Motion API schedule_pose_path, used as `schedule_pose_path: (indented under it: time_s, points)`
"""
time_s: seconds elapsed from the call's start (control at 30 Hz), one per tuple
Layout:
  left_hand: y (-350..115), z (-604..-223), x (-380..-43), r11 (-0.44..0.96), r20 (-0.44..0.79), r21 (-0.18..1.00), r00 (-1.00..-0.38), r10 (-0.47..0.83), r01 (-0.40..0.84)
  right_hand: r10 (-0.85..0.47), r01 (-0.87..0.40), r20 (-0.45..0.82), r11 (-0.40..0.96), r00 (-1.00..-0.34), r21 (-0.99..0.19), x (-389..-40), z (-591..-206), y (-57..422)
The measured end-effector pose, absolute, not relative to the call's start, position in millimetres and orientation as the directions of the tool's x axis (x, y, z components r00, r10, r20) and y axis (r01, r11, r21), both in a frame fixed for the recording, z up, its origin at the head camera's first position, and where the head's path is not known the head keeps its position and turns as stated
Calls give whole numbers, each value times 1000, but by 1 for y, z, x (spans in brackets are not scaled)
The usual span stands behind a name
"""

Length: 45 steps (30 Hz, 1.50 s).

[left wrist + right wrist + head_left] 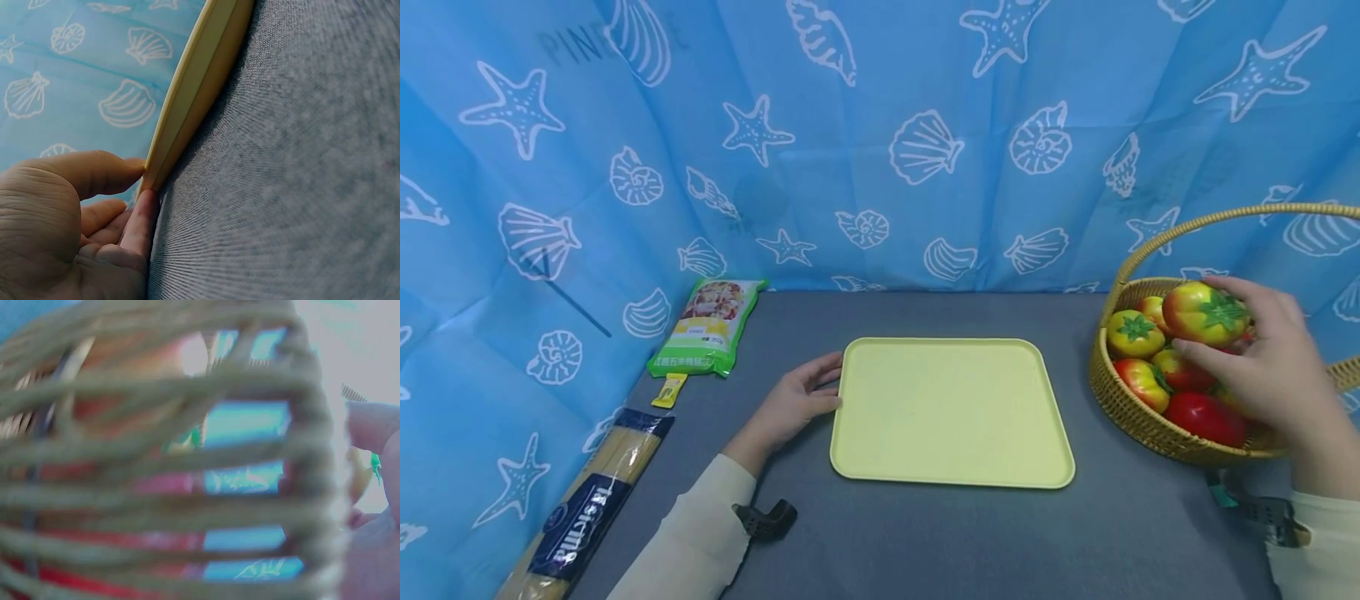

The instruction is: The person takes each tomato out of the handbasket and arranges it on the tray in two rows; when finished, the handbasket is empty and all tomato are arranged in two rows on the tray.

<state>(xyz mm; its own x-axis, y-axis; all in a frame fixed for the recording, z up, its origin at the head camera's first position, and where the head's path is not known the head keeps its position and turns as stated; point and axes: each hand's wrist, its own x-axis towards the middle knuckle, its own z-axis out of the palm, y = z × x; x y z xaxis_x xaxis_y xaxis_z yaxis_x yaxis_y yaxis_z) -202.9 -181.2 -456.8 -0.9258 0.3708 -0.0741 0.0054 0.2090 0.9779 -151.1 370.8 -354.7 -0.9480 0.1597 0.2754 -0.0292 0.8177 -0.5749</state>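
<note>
At the left edge of the pale yellow tray [951, 412] is my left hand [793, 404], its fingertips at the rim. In the left wrist view the thumb [103, 172] and a finger meet the tray's rim [187, 106] from either side. My right hand [1285, 358] grips a red-and-yellow tomato [1195, 310] with green leaves, over the wicker basket [1108, 387]. Several more red and yellow tomatoes [1138, 385] lie in the basket under it. In the right wrist view the blurred basket weave [156, 450] covers most of the picture, with part of the hand at the right.
A green food packet [707, 325] lies at the back left, a small yellow sachet [669, 390] in front of it. Nearer me is a pack of spaghetti [591, 508]. A blue seashell curtain [865, 150] hangs behind the grey table [910, 542]. The basket's tall handle [1232, 215] arches over it.
</note>
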Motion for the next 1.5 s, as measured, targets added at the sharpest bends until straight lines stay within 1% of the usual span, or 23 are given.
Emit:
schedule_pose_path:
  time_s: [0.1, 0.23, 0.43, 0.53, 0.8, 1.03, 1.2, 1.4, 1.5]
  points:
    - [-181, -457, -203, 211, -74, 977, -928, 365, 5, 138, -35, 265, 829, -954, -558, -150, -349, 362]
    - [-182, -458, -203, 211, -70, 977, -928, 366, 9, 106, -62, 258, 821, -960, -568, -151, -347, 350]
    - [-182, -460, -204, 218, -67, 976, -930, 361, 14, 2, -197, 320, 784, -948, -589, -153, -347, 331]
    - [-182, -461, -203, 218, -68, 976, -932, 357, 12, -49, -248, 326, 758, -944, -603, -154, -350, 323]
    - [-182, -462, -204, 206, -60, 978, -933, 354, 16, -102, -257, 271, 727, -957, -637, -154, -353, 298]
    - [-182, -464, -206, 190, -69, 982, -936, 346, -2, -190, -324, 266, 666, -945, -672, -154, -363, 283]
    - [-182, -466, -206, 181, -52, 983, -932, 359, 15, -239, -351, 257, 624, -936, -698, -155, -369, 273]
    - [-184, -464, -204, 191, -59, 981, -930, 362, 13, -269, -386, 276, 657, -923, -648, -156, -375, 262]
    - [-183, -463, -205, 197, -58, 980, -931, 362, 16, -283, -395, 277, 653, -919, -646, -156, -375, 256]
